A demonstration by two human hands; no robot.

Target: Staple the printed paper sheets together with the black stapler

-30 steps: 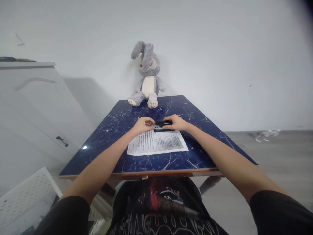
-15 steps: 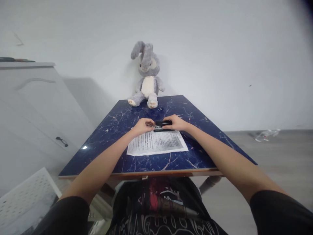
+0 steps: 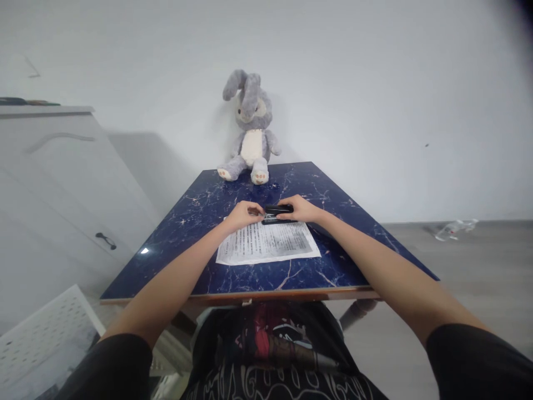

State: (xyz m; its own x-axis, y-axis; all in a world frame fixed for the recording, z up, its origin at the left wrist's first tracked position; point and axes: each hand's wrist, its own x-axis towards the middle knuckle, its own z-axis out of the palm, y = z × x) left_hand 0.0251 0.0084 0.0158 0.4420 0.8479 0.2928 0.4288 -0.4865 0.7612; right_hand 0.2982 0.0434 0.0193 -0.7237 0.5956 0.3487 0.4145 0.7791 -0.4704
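A black stapler (image 3: 278, 210) lies at the far edge of a printed sheet of paper (image 3: 268, 244) on the blue marbled table (image 3: 250, 282). My right hand (image 3: 298, 209) is closed around the stapler's right end, thumb on the near side and fingers on the far side. At the stapler's left end, my left hand (image 3: 246, 214) has its thumb and fingers curled together at the tip. Whatever those fingertips pinch is too small to make out.
A grey plush rabbit (image 3: 252, 133) sits at the table's back edge against the wall. Left of the table stand a white cabinet (image 3: 54, 183) and a white perforated basket (image 3: 45, 328). A clear plastic item (image 3: 453, 229) lies on the floor at the right.
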